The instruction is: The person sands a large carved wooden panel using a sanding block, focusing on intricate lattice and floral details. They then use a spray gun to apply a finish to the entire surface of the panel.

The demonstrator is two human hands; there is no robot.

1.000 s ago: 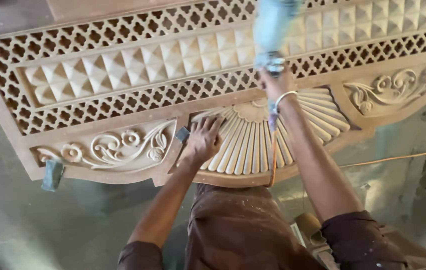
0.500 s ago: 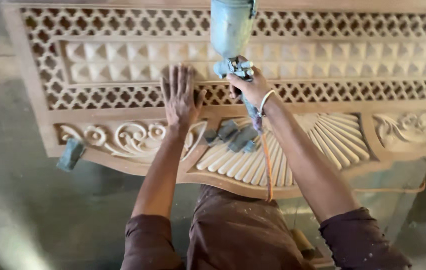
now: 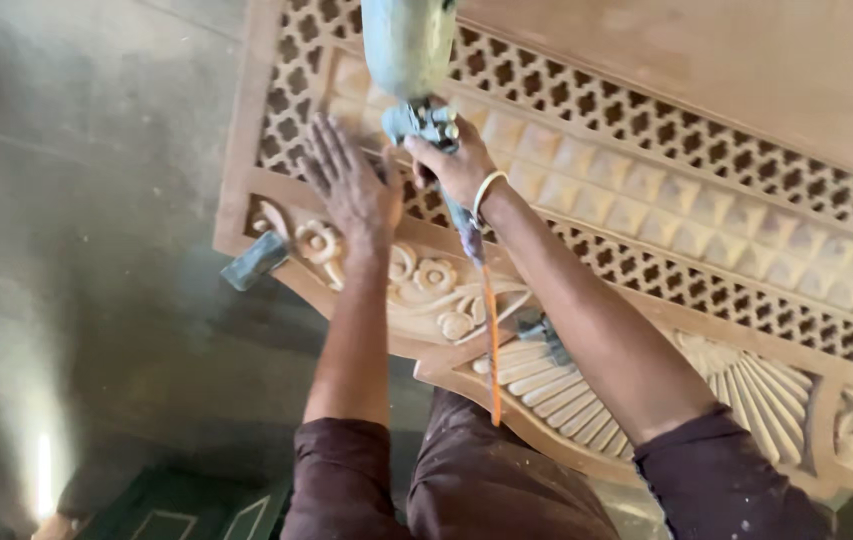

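- Head view looks straight down my two forearms onto a carved wooden panel [image 3: 646,215] that lies flat and runs off the frame to the right
- My right hand [image 3: 456,165] is wrapped tight around the grip of a spray gun [image 3: 416,70], its pale green cup standing up above my knuckles; the nozzle points down at the lattice strip, which I judge is why I hold it so upright (the cup would spill if I tipped it much)
- An orange hose [image 3: 491,340] hangs from the foot of the gun, crosses the carving and drops toward my lap, so it trails behind the tool rather than lying over the part under the nozzle
- My left hand [image 3: 351,190] holds nothing: fingers spread wide, palm flat on the panel just beside the gun, at the left end where the lattice meets the floral scrollwork [image 3: 426,285]; it seems to steady me as I lean over
- A small grey block [image 3: 254,262] pokes out at the panel's left edge, touching it; I cannot tell whether it props the wood up
- A fan-shaped fluted carving [image 3: 556,395] sits nearest my knees, with a second grey piece [image 3: 544,332] resting on it
- Grey concrete floor [image 3: 96,200] shows to the left
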